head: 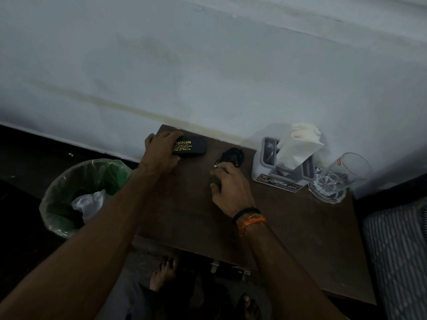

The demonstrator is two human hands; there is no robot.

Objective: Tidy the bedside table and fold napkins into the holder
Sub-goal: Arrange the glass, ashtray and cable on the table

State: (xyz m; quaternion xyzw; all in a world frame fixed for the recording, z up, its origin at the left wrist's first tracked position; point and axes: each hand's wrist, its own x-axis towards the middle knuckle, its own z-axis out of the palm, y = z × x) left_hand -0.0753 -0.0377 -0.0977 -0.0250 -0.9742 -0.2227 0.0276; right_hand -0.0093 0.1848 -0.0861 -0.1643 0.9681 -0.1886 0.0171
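A dark wooden bedside table (288,239) stands against a pale wall. At its far left corner lies a black glasses case (190,147) with gold lettering, and my left hand (159,153) grips its left end. A coiled black cable (233,155) lies in the middle at the back; the fingertips of my right hand (228,188) touch its near end and plug. Further right a grey and white napkin holder (268,162) holds white napkins (298,148) that stick up.
A clear drinking glass (335,179) lies tilted at the table's back right edge. A bin with a green liner (80,195) and white waste stands on the floor to the left. Striped fabric (397,250) is on the right. My bare feet show below the table's front.
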